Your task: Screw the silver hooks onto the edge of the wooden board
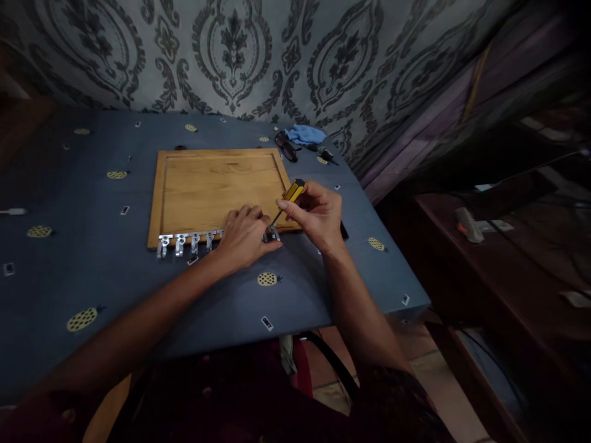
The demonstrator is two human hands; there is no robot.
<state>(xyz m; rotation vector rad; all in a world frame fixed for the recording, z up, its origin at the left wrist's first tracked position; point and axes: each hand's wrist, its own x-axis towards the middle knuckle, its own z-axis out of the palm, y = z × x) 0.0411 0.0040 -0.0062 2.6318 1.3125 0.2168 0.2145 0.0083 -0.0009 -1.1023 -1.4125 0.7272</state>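
Note:
A wooden board (217,187) lies flat on a blue patterned tablecloth (92,271). Along its near edge runs a metal hook rail (184,241) with several silver hooks. My left hand (247,237) rests closed over the right part of the rail and presses it against the board. My right hand (316,215) grips a yellow and black screwdriver (290,195). The screwdriver slants down to the left, with its tip at the rail beside my left fingers.
Dark glasses (287,147), a blue cloth (305,133) and a small dark tool (325,154) lie at the far right corner by the patterned wall. The table's right edge drops off near a dark wooden cabinet (498,246). A white object (13,211) lies at far left.

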